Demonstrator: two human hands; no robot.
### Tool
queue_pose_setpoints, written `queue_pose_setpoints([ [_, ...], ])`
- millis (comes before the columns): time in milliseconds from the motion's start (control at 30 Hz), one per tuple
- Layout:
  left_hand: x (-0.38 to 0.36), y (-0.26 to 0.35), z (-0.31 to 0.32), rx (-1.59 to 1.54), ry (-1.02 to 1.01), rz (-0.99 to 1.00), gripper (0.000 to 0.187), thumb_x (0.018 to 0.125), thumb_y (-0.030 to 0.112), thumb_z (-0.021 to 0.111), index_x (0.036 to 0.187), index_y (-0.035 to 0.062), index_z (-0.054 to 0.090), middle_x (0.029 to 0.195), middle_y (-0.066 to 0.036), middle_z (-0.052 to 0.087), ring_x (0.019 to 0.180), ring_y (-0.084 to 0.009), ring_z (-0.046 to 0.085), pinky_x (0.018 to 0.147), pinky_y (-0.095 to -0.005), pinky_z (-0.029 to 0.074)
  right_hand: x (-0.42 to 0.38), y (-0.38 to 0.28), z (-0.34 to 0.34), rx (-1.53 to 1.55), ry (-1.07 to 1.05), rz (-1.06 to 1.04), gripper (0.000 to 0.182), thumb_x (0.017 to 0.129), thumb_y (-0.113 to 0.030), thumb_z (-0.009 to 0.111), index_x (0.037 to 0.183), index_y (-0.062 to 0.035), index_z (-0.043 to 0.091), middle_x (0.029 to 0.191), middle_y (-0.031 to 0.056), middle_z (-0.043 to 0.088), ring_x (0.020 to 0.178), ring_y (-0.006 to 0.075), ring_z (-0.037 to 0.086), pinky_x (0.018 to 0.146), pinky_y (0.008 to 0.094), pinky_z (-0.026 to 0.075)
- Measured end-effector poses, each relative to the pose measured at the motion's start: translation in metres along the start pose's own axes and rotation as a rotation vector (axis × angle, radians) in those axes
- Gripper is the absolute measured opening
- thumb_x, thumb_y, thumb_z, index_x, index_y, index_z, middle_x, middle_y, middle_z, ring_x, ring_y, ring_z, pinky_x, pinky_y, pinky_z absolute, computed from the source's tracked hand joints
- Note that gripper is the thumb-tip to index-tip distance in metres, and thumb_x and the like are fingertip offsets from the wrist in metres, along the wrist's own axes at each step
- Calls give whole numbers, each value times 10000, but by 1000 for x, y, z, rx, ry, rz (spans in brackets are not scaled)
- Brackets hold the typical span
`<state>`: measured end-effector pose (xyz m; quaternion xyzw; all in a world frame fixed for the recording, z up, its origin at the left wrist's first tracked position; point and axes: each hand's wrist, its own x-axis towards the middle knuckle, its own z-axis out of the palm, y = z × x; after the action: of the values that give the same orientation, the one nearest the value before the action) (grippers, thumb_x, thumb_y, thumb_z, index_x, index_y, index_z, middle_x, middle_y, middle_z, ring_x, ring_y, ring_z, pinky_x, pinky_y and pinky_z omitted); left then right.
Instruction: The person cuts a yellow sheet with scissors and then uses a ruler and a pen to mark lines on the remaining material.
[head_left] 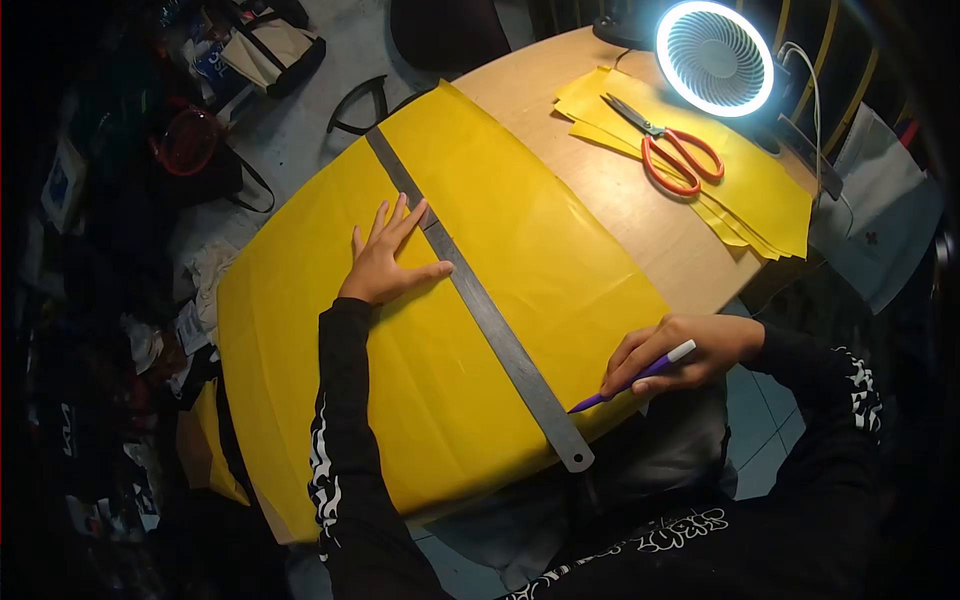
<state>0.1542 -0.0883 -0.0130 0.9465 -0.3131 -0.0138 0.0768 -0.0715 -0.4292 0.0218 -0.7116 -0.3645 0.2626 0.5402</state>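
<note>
A large yellow sheet [500, 180] covers most of the table. Across it, on a slant, lies a long metal ruler [500, 320], its holed end reaching past the near edge of the sheet. My left hand [385, 255] presses on the sheet with fingers spread, the fingertips and thumb touching the ruler's left edge. In my right hand [675, 355] is a purple pen [630, 384] with a white end. The pen's tip meets the sheet right beside the ruler, close to its near end.
Orange-handled scissors [665, 150] rest on cut yellow pieces [745, 190] at the right of the wooden table [530, 85]. A lit ring-shaped fan [715, 60] stands behind them with a white cable. Bags [265, 50] and clutter lie on the floor at left.
</note>
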Motion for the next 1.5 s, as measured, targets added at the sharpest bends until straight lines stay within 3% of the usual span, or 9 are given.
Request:
queue_pose_setpoints([
  [233, 0, 0, 0, -2, 4, 3, 1032, 622, 759, 666, 1474, 269, 352, 1566, -122, 228, 1464, -320, 129, 1105, -664, 10, 1, 3, -1, 0, -14, -27, 261, 924, -110, 618, 1175, -49, 654, 1154, 118, 643, 1056, 249, 617, 912, 322, 493],
  [333, -1, 1, -1, -5, -2, -4, 1030, 623, 756, 668, 1474, 269, 353, 1566, -122, 228, 1464, -321, 128, 1107, -660, 9, 1, 4, -2, 30, -32, -23, 262, 957, -164, 575, 1182, -47, 638, 1139, 112, 657, 1081, 256, 588, 951, 348, 459],
  [633, -1, 1, -1, -5, 1, 4, 1035, 624, 755, 669, 1476, 263, 349, 1564, -129, 230, 1463, -328, 128, 1105, -662, 9, 1, 5, -3, 31, -31, -24, 257, 955, -152, 577, 1178, -39, 638, 1122, 120, 663, 1059, 263, 600, 933, 345, 466],
  [833, -2, 1, -1, -4, -1, 1, 1036, 623, 760, 667, 1475, 263, 351, 1564, -134, 229, 1464, -327, 126, 1106, -659, 7, 8, 6, -7, 56, -44, 2, 262, 960, -165, 577, 1172, -27, 642, 1061, 117, 691, 998, 229, 651, 885, 306, 495],
  [1067, -2, 2, -1, -12, 3, 0, 1033, 619, 760, 669, 1470, 262, 361, 1566, -130, 225, 1463, -330, 124, 1110, -654, 3, 42, 11, -31, 184, -222, 42, 324, 987, -234, 543, 1154, 31, 625, 1037, 95, 703, 924, 144, 664, 802, 251, 514],
  [1200, -2, 1, -2, -12, 4, 2, 1033, 617, 757, 671, 1469, 258, 364, 1565, -132, 227, 1463, -331, 126, 1112, -650, 2, 72, 19, -55, 214, -316, 126, 300, 1000, -246, 513, 1137, -6, 630, 1014, 67, 711, 863, 111, 658, 723, 230, 501],
  [1500, -1, 4, -4, -32, 9, 0, 1046, 607, 743, 688, 1467, 239, 371, 1561, -149, 233, 1461, -333, 137, 1102, -656, 18, 148, 37, -113, 130, -386, 164, 361, 1014, -281, 472, 1106, 27, 635, 1019, 102, 713, 839, 126, 667, 711, 230, 491],
])
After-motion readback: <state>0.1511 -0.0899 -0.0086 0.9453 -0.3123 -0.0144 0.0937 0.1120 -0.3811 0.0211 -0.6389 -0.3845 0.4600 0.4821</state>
